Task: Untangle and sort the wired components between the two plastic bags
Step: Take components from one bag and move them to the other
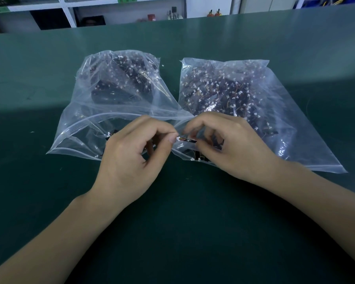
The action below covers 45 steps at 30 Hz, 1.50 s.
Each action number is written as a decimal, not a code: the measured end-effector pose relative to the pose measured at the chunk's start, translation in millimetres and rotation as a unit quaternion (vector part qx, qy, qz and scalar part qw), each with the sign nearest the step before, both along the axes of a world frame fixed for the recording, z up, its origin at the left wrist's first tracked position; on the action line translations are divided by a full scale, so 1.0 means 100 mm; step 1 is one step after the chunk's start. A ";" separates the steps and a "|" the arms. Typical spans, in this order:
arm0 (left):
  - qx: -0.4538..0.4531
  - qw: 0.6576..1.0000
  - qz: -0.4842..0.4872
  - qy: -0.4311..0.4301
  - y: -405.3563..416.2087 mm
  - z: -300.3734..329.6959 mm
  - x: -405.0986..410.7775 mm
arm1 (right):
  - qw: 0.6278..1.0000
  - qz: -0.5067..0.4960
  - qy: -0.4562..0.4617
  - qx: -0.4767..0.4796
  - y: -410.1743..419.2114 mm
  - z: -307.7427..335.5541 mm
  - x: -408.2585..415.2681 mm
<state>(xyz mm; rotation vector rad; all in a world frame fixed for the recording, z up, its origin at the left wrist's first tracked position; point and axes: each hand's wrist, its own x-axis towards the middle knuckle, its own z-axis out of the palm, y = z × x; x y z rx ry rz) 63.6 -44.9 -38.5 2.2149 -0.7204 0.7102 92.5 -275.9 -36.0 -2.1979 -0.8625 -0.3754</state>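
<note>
Item 1: wired component (pixel 186 139). A small dark body with a white plug at its left end and short orange wire. I hold it between my two hands, just above the gap where the mouths of the two bags meet.

Item 2: my left hand (pixel 131 158). Fingers curled, thumb and forefinger pinching the white plug end of the wired component. The hand sits over the open mouth of the left bag.

Item 3: my right hand (pixel 225 144). Fingers curled, fingertips pinching the dark end of the same wired component. The hand rests over the mouth of the right bag, hiding part of its opening.

Item 4: left bag (pixel 103 111). Clear plastic, zip-type mouth open toward me, lying on the table. Its far half holds a heap of dark components with white plugs; a few loose ones lie near the mouth.

Item 5: right bag (pixel 275 119). Clear plastic, lying just beside the left bag, their near corners touching under my hands. Filled across most of its area with dark components, white plugs and orange wires tangled together. Several pieces (pixel 197 157) poke out at its mouth below my right hand.

Item 6: table (pixel 193 232). Dark green surface bearing both bags and my forearms.

Item 7: white shelving (pixel 70 15). Stands beyond the far table edge; contents too blurred to name.
</note>
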 end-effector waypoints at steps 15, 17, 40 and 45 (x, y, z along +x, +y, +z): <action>0.119 0.990 0.041 -0.063 -0.09 -0.08 0.00 | 0.999 0.011 0.029 0.038 0.02 0.06 -0.02; 0.130 0.988 0.041 -0.069 -0.10 -0.09 -0.01 | 0.999 0.014 0.032 0.035 0.02 0.05 -0.02; 0.044 0.995 0.052 -0.067 -0.05 -0.07 0.06 | 0.999 -0.004 -0.001 0.054 0.00 0.05 0.00; 0.102 0.989 0.071 -0.079 0.00 -0.04 0.05 | 0.997 -0.002 -0.061 0.035 0.00 0.08 0.00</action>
